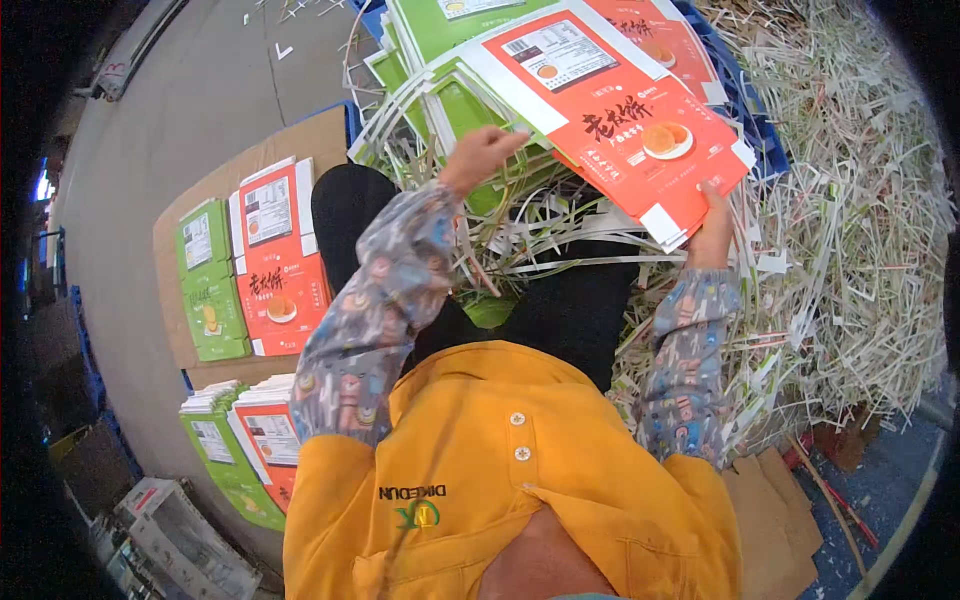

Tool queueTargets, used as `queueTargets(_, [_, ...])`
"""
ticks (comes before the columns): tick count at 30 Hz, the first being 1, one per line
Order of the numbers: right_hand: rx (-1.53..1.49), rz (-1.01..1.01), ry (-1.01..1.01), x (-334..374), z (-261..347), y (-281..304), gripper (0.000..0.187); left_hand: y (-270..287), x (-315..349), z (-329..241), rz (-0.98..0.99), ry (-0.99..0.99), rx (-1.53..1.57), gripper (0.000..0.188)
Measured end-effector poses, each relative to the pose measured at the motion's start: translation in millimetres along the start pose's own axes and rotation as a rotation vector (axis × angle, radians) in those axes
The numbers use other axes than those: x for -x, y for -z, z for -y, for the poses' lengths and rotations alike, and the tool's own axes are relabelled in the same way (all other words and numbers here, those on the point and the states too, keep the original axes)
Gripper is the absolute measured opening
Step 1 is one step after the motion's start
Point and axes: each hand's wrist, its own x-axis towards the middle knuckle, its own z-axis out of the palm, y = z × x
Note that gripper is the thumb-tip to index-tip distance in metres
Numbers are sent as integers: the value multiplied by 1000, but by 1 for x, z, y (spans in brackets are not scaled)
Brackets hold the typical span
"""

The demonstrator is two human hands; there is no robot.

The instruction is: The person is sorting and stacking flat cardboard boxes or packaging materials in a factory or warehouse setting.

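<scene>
My right hand (pixel 712 225) grips the near right corner of a flat red printed carton blank (pixel 625 125), thumb on top. The blank shows a picture of round cakes on a plate and has white flaps. It lies tilted over a stack of green carton blanks (pixel 420 30). My left hand (pixel 485 160) is closed at the blank's left edge, fingertips pressed together; what they pinch, if anything, is too small to make out. White and green paper trim strips (pixel 400 105) loop out beside that hand. Another red blank (pixel 665 45) lies just beyond.
A large heap of shredded paper strips (pixel 840 230) fills the right side. At left, green blanks (pixel 210 280) and red blanks (pixel 280 255) lie on a cardboard sheet (pixel 170 250), with more stacks (pixel 235 470) nearer me. Blue crate edges (pixel 765 140) show behind the blanks. Brown cardboard (pixel 765 520) lies low right.
</scene>
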Motion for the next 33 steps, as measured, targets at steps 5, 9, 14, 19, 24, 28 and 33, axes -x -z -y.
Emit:
queueTargets(5, [7,-66,35,17,-2,-4,38,-26,-9,-4,39,30,87,31])
queueTargets(9, [53,-50,3,22,17,3,41,41,-9,62,19,-63,-343,28])
queueTargets(14, [-6,-88,-25,11,23,22,38,71,-4,63,-33,64,-934,35])
queueTargets(19, [27,-4,75,58,52,-25,38,46,-21,5,-493,-398,-203,72])
queueTargets(24, [-69,92,95,97,92,-61,36,-33,-1,-11,-470,-256,-844,110])
queueTargets(28, [19,80,230,132,113,-69,40,-32,-17,10,-635,-139,-741,103])
queueTargets(33, [125,-20,260,154,139,-42,44,2,-34,-7,-576,-198,-830,82])
